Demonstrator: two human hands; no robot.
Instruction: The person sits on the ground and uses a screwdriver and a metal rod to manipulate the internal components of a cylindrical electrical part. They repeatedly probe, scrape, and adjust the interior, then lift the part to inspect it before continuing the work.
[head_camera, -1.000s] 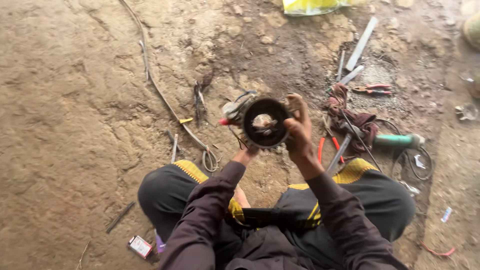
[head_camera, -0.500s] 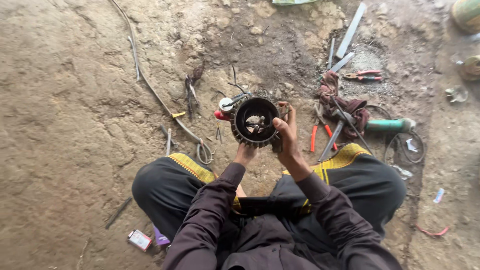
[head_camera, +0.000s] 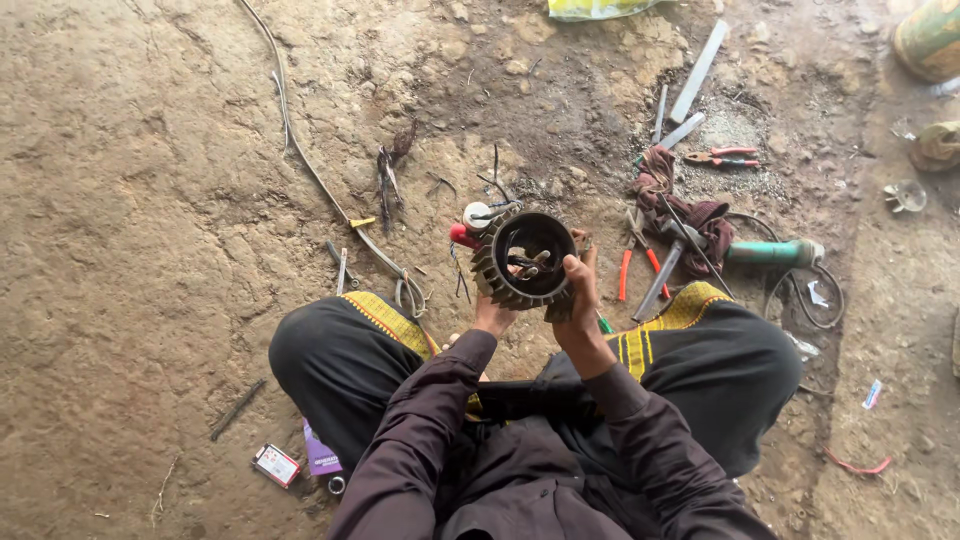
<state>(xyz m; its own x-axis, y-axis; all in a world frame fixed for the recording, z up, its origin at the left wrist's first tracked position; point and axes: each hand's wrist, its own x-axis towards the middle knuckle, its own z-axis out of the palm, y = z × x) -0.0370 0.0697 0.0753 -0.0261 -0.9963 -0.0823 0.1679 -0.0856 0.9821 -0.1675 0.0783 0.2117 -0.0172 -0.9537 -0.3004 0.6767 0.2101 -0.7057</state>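
Note:
I sit cross-legged on bare ground and hold a round, dark, ribbed metal ring (head_camera: 500, 280) with a hollow centre up in front of me. My left hand (head_camera: 492, 316) grips its lower left edge from below. My right hand (head_camera: 580, 292) clasps its right rim, fingers curled over the edge. Small metal parts show inside the hollow. Dark long sleeves cover both of my arms.
Tools lie on the dirt to the right: red-handled pliers (head_camera: 636, 268), a green-handled tool with a cable (head_camera: 772, 252), a maroon rag (head_camera: 690, 212), flat metal strips (head_camera: 698, 72). A long wire (head_camera: 310, 165) runs on the left. A small box (head_camera: 276, 464) lies by my left knee.
The ring has turned slightly in my hands and stays held in both. The view has shifted a little over the ground.

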